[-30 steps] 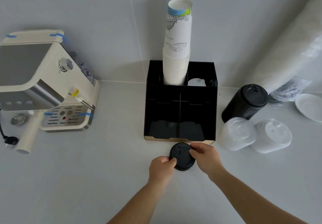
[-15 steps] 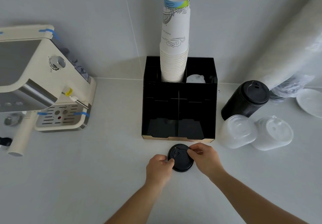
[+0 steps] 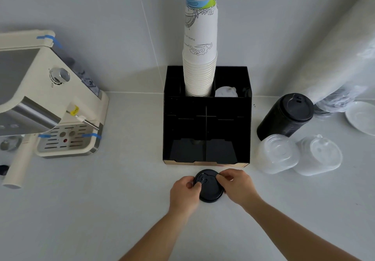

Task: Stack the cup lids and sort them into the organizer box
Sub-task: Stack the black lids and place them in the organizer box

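A black cup lid (image 3: 209, 187) lies on the counter just in front of the black organizer box (image 3: 207, 126). My left hand (image 3: 183, 194) pinches its left edge and my right hand (image 3: 237, 185) grips its right edge. To the right of the box lie a stack of black lids (image 3: 284, 116) on its side and two stacks of clear lids (image 3: 278, 155) (image 3: 318, 156). A white lid (image 3: 226, 92) sits in the box's back right compartment.
A tall stack of paper cups (image 3: 199, 58) rises from the box's back compartment. A cream espresso machine (image 3: 50, 102) stands at the left. A white saucer (image 3: 363, 116) and plastic-wrapped sleeves (image 3: 341, 62) lie at the far right against the wall.
Both hands stay on the black lid in front of the box, with only small shifts of the fingers. The camera view has tilted slightly.
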The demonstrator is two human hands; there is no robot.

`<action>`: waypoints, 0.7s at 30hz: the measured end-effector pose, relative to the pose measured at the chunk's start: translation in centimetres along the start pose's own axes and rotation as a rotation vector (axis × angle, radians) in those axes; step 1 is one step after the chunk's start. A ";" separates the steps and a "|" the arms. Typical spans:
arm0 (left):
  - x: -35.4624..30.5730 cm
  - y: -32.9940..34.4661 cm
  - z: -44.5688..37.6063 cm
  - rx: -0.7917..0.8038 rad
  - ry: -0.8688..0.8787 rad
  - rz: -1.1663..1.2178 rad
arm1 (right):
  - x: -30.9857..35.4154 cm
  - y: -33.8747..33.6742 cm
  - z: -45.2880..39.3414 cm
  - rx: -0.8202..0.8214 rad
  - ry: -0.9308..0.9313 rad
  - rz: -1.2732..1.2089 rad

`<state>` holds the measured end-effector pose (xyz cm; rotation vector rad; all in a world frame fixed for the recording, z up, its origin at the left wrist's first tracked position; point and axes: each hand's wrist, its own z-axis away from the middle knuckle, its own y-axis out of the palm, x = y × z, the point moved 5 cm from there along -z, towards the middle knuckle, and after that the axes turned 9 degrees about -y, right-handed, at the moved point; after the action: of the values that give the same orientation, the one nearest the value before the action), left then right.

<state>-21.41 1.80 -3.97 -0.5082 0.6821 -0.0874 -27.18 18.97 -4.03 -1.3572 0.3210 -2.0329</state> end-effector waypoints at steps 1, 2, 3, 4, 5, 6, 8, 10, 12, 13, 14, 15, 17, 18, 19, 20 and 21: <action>0.0 0.0 0.0 0.003 0.001 0.007 | -0.2 0.0 -0.1 0.006 0.012 -0.002; -0.1 0.1 -0.1 0.007 0.000 0.007 | -0.3 0.1 -0.2 0.011 0.023 0.004; -0.1 0.1 -0.2 0.007 0.000 0.007 | -0.4 0.2 -0.2 0.013 0.029 0.018; -0.1 0.1 -0.2 0.009 -0.006 0.008 | -0.4 0.2 -0.3 0.013 0.032 0.032; -0.1 0.1 -0.2 0.014 -0.012 0.013 | -0.4 0.2 -0.2 0.010 0.033 0.038; -0.1 0.1 -0.2 0.019 -0.023 0.019 | -0.4 0.3 -0.2 0.006 0.034 0.039; 0.0 0.1 -0.3 0.034 -0.044 0.038 | -0.3 0.4 -0.2 0.007 0.035 0.050; 0.4 0.4 -0.5 0.046 -0.063 0.061 | -0.2 0.4 -0.1 0.013 0.039 0.055; 1.2 0.7 -1.0 0.032 -0.077 0.093 | -0.1 0.5 0.0 0.017 0.052 0.041; 1.4 0.7 -1.1 0.022 -0.087 0.104 | -0.1 0.5 0.0 0.022 0.060 0.031; 1.2 0.5 -0.7 0.019 -0.086 0.115 | -0.1 0.6 0.2 0.029 0.069 0.020; 0.9 0.2 -0.3 0.029 -0.089 0.128 | -0.1 0.7 0.3 0.033 0.077 0.004; 0.9 0.2 0.3 0.068 -0.101 0.133 | -0.2 1.1 0.7 0.029 0.089 -0.042; 1.0 0.2 0.5 0.083 -0.115 0.129 | -0.2 1.3 0.9 0.020 0.094 -0.063; 1.3 0.3 0.6 0.096 -0.121 0.135 | -0.2 1.5 1.2 0.010 0.097 -0.078; 1.6 0.3 0.6 0.105 -0.123 0.145 | -0.2 1.7 1.4 0.001 0.100 -0.088; 1.6 0.1 0.7 0.112 -0.124 0.152 | -0.2 1.8 1.6 -0.003 0.107 -0.099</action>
<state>-19.71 1.82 -4.55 -0.3498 0.5885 0.0478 -24.99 17.97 -4.44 -1.2916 0.3089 -2.1929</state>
